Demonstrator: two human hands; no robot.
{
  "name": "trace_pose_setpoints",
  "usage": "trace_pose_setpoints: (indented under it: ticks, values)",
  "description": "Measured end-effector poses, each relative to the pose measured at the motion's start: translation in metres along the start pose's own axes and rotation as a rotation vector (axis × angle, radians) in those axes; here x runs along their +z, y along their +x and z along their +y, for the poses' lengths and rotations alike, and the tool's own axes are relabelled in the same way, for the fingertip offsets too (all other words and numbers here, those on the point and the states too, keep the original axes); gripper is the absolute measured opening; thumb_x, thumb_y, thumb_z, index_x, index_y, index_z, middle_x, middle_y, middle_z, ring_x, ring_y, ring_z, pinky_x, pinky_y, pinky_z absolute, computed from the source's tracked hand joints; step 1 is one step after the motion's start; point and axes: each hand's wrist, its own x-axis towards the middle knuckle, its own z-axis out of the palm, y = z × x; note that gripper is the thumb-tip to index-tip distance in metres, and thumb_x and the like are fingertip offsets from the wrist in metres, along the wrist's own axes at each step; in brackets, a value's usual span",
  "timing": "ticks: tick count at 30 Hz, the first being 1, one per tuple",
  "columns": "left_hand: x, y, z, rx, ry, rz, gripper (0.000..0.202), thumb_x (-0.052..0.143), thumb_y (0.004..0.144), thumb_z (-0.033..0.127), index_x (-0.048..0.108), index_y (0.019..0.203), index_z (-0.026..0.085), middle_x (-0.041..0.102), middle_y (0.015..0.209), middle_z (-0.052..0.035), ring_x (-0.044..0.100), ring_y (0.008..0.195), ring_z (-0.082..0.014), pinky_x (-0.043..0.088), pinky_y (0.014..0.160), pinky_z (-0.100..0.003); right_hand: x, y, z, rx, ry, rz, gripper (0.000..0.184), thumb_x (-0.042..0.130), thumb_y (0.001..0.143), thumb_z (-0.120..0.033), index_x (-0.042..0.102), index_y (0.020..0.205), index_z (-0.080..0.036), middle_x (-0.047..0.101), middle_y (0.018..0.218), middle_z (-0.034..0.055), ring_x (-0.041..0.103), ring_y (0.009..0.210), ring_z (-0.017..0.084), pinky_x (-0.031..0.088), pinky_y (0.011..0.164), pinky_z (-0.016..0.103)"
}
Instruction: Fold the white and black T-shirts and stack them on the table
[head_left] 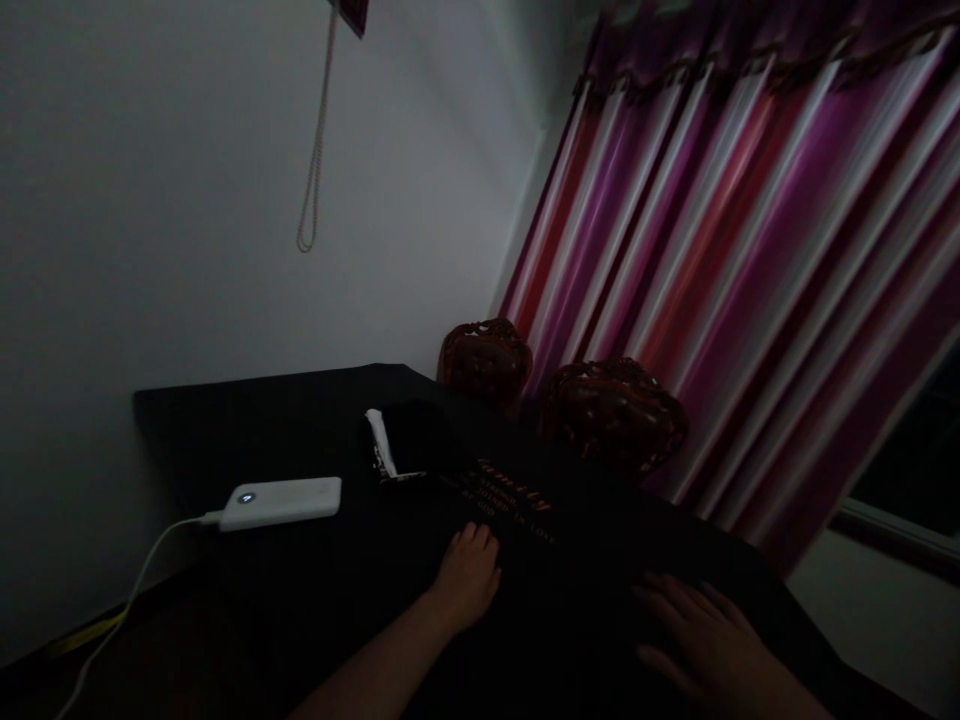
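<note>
Palm down on the black-covered table (300, 590), my left hand (469, 575) rests with its fingers laid forward and slightly bent. Nothing shows in it. My right hand (701, 630) is farther right over the same dark cover, fingers spread and thumb apart, also holding nothing visible. Just beyond my left hand, gold-coloured lettering (517, 490) is printed on the cover. A folded black cloth (420, 440) with a white and patterned edge lies behind the left hand, apart from it. The dim light hides fine detail.
A white power bank (281, 502) lies at the left, with a white cable (154, 555) running off the table edge. Two carved dark chairs (486, 365) (615, 415) stand along the far side. Striped curtains (675, 250) hang behind; a beaded chain (319, 140) hangs against the wall.
</note>
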Motion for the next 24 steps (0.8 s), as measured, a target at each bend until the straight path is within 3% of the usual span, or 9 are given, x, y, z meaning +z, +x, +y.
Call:
trace_pose_setpoints:
  ticks: [2, 5, 8, 11, 14, 18, 24]
  values:
    - [0.000, 0.001, -0.003, 0.002, -0.001, -0.009, 0.029, 0.044, 0.087, 0.023, 0.058, 0.111, 0.016, 0.055, 0.118, -0.0114, 0.046, 0.111, -0.0269, 0.039, 0.098, -0.044, -0.011, 0.064, -0.044, -0.128, -0.009, -0.037, 0.053, 0.048, 0.089, -0.057, 0.055, 0.131, -0.027, 0.054, 0.135, 0.0102, 0.049, 0.123, 0.031, 0.031, 0.107, 0.055]
    - [0.000, 0.003, -0.008, 0.007, -0.008, -0.020, 0.031, 0.045, 0.086, 0.024, 0.059, 0.112, 0.015, 0.055, 0.120, -0.0123, 0.045, 0.113, -0.0288, 0.038, 0.099, -0.046, -0.018, 0.163, -0.110, -0.265, -0.007, -0.011, 0.047, 0.055, 0.089, -0.046, 0.056, 0.127, -0.019, 0.056, 0.130, 0.0136, 0.050, 0.120, 0.030, 0.033, 0.105, 0.050]
    - [0.000, 0.005, -0.012, 0.014, -0.020, -0.024, 0.034, 0.045, 0.085, 0.025, 0.059, 0.115, 0.016, 0.055, 0.122, -0.0115, 0.046, 0.115, -0.0293, 0.039, 0.099, -0.046, -0.004, 0.244, -0.160, -0.329, -0.014, -0.038, 0.045, 0.058, 0.088, -0.044, 0.056, 0.123, -0.015, 0.059, 0.122, 0.0149, 0.051, 0.118, 0.029, 0.034, 0.103, 0.046]
    - [-0.001, 0.005, -0.016, 0.023, -0.024, -0.030, 0.036, 0.044, 0.086, 0.025, 0.059, 0.118, 0.018, 0.055, 0.126, -0.0102, 0.047, 0.115, -0.0288, 0.040, 0.100, -0.045, 0.022, 0.298, -0.192, -0.358, -0.006, -0.099, 0.047, 0.067, 0.082, -0.042, 0.056, 0.120, -0.017, 0.061, 0.120, 0.0132, 0.051, 0.118, 0.028, 0.039, 0.098, 0.039]
    - [0.000, 0.008, -0.019, 0.046, -0.082, -0.054, 0.044, 0.044, 0.086, 0.025, 0.053, 0.129, 0.021, 0.051, 0.135, -0.0093, 0.042, 0.123, -0.0294, 0.035, 0.106, -0.047, 0.048, 0.329, -0.210, -0.349, 0.022, -0.141, 0.041, 0.072, 0.077, -0.031, 0.060, 0.113, -0.019, 0.066, 0.110, 0.0102, 0.060, 0.105, 0.025, 0.046, 0.086, 0.032]
    - [0.002, 0.012, -0.018, 0.055, -0.154, -0.103, 0.052, 0.045, 0.086, 0.025, 0.045, 0.138, 0.022, 0.045, 0.142, -0.0100, 0.037, 0.128, -0.0311, 0.031, 0.109, -0.049, 0.069, 0.341, -0.212, -0.285, 0.085, -0.146, 0.021, 0.055, 0.083, -0.014, 0.063, 0.102, -0.018, 0.069, 0.100, 0.0116, 0.065, 0.096, 0.025, 0.046, 0.080, 0.032]
    - [0.002, 0.009, -0.016, 0.060, -0.123, -0.069, 0.044, 0.047, 0.085, 0.025, 0.054, 0.128, 0.018, 0.053, 0.132, -0.0122, 0.043, 0.121, -0.0325, 0.035, 0.104, -0.051, 0.071, 0.343, -0.201, -0.114, 0.280, -0.132, 0.016, 0.055, 0.084, -0.020, 0.063, 0.098, -0.020, 0.070, 0.093, 0.0112, 0.066, 0.091, 0.025, 0.045, 0.078, 0.032]
